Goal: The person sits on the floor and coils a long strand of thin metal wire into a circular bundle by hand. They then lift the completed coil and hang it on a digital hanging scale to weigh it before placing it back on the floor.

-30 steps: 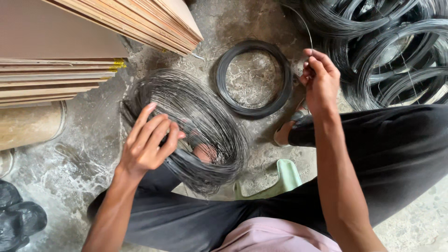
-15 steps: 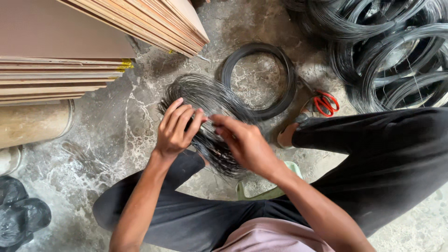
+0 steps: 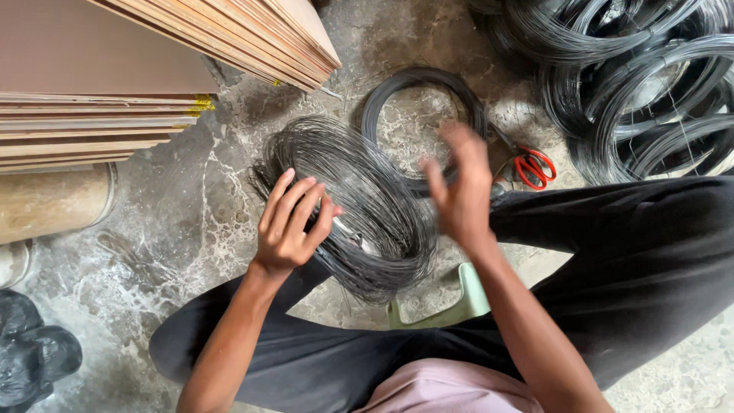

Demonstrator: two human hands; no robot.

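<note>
Your left hand [image 3: 290,226] presses flat, fingers spread, on the wire bundle [image 3: 359,206] on the floor. Your right hand [image 3: 459,191] hovers loose above it, grasping nothing.

There is just one camera, worn on the person's head, and it looks almost straight down at the gray floor [image 3: 191,206]. It sits close, so the left hand [image 3: 290,226], the right hand [image 3: 459,191] and the lap in dark trousers [image 3: 612,252] fill much of the view. The person's body is at the bottom edge and the floor runs up to the top.
</note>
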